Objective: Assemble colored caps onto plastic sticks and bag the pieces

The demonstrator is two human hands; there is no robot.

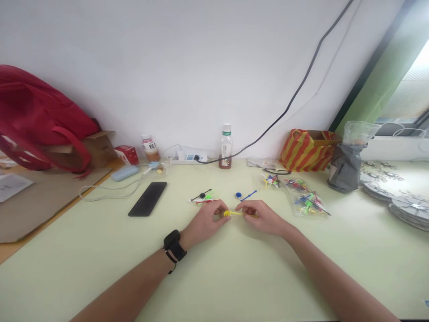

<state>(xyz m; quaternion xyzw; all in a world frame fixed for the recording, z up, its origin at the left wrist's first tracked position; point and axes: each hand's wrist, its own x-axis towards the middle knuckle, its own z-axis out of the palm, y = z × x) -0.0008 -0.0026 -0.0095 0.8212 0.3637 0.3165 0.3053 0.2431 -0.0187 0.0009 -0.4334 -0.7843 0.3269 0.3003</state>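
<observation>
Between my two hands is a yellow plastic spinner arrow point(236, 213) with a round disc at its left end. My left hand point(206, 222), wearing a black watch on the wrist, pinches the disc with thumb and fingertips. The fingers of my right hand point(263, 216) are closed around the far end of the yellow shaft, partly hiding it. Just beyond lie a blue round base point(238, 195) and a separate blue arrow point(249, 195). Past my left hand is a small group of black, green, red and white spinner arrows point(202, 196).
Clear bags of coloured spinner parts point(306, 197) lie at right, near a striped bag point(304, 150), a grey bag point(346, 170) and stacked discs point(410, 208). A phone point(148, 199) and cable lie left. A drink bottle point(226, 147) and power strip point(189, 156) stand by the wall.
</observation>
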